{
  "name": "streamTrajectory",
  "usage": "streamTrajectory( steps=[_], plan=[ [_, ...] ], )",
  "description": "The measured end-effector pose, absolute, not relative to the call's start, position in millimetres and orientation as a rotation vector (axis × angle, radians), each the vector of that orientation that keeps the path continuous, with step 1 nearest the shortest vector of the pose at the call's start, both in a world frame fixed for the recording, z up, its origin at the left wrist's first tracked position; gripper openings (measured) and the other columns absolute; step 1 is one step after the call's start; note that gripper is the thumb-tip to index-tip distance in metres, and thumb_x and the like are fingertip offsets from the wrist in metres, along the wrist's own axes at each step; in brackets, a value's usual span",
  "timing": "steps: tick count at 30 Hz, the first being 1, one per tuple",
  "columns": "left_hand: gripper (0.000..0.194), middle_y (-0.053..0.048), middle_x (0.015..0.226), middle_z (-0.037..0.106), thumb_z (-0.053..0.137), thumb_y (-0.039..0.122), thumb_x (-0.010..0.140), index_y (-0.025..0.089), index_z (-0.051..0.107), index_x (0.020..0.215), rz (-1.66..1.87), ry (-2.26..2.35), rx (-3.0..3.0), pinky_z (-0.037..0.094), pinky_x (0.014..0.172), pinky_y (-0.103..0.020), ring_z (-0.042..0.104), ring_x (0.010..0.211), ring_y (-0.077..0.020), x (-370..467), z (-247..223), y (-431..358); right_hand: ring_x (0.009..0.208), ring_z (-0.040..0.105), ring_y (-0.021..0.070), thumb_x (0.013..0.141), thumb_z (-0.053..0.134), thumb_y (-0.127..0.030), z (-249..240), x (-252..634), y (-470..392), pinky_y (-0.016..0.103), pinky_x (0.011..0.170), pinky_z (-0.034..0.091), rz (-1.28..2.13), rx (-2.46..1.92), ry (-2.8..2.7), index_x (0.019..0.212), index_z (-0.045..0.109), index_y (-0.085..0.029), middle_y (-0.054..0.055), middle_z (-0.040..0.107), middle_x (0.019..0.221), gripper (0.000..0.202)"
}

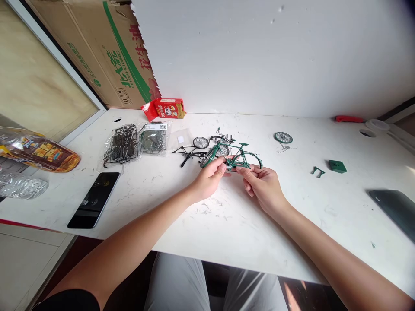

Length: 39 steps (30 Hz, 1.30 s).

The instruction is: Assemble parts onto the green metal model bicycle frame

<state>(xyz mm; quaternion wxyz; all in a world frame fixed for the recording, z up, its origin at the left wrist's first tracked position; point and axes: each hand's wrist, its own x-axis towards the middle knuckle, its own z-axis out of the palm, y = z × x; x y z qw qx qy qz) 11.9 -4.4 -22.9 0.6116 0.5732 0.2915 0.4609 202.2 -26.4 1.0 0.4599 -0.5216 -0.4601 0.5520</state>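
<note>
A green model bicycle [241, 152] is held upright over the table between both hands. My left hand [210, 178] pinches it low near the pedals, thumb on top. With thumb and fingers closed, my right hand [263, 183] grips its lower rear part by the back wheel arch. Just behind it on the table lie black bicycle frame parts [191, 154] and a loose spoked wheel [201, 142]. Farther right rests a green-rimmed wheel [283, 137], and nearer are a small green bracket [318, 172] and a green block [337, 166]. My fingers hide some of the bicycle's underside.
Bags of dark part frames [121, 144] lie left of the hands, with a red box [170, 108] behind. A phone [94, 200], a drink bottle [42, 149] and a clear bottle [22, 183] are at left. A dark flat object [395, 209] and red cutter [349, 119] lie right.
</note>
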Motion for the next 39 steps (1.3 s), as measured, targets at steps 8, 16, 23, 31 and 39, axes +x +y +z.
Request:
streamTrajectory(
  steps=[8,16,23,31,39],
  plan=[
    [0.054,-0.016,0.145,0.068,0.056,0.060,0.105,0.018,0.069,0.136,1.073,0.714,1.316,0.047,0.114,-0.046,0.060,0.136,-0.0331,12,-11,-11,0.040,0.039,0.0074,0.076,0.090,-0.063,1,201,-27,0.025,0.042,0.028,1.349,-1.274,-1.174,0.074,0.066,-0.019,-0.003,0.056,0.052,0.050],
    [0.044,-0.014,0.132,0.072,0.073,0.055,0.095,0.018,0.072,0.120,1.123,0.684,1.050,0.053,0.111,-0.051,0.064,0.129,-0.0341,16,-17,-6,0.041,0.039,0.0077,0.077,0.090,-0.061,5,199,-28,0.025,0.041,0.029,1.362,-1.248,-1.180,0.070,0.060,-0.021,-0.004,0.055,0.050,0.051],
    [0.037,-0.010,0.112,0.076,0.081,0.044,0.091,0.017,0.071,0.114,1.150,0.645,0.897,0.055,0.110,-0.053,0.072,0.117,-0.0295,19,-15,-5,0.038,0.044,0.0089,0.080,0.086,-0.064,11,198,-31,0.025,0.041,0.031,1.245,-1.320,-1.239,0.067,0.062,-0.020,-0.001,0.059,0.049,0.052],
    [0.035,-0.012,0.114,0.078,0.083,0.039,0.089,0.013,0.075,0.111,1.195,0.674,0.908,0.053,0.114,-0.052,0.072,0.117,-0.0284,19,-11,-6,0.037,0.044,0.0092,0.086,0.081,-0.064,10,200,-33,0.026,0.041,0.033,1.153,-1.330,-1.306,0.062,0.060,-0.020,0.000,0.060,0.048,0.054],
    [0.036,-0.012,0.114,0.079,0.084,0.037,0.088,0.013,0.077,0.114,1.260,0.699,0.911,0.054,0.113,-0.052,0.074,0.114,-0.0280,20,-12,-7,0.038,0.044,0.0093,0.083,0.083,-0.065,10,198,-33,0.025,0.041,0.034,1.165,-1.324,-1.280,0.063,0.061,-0.021,0.000,0.060,0.048,0.054]
  ],
)
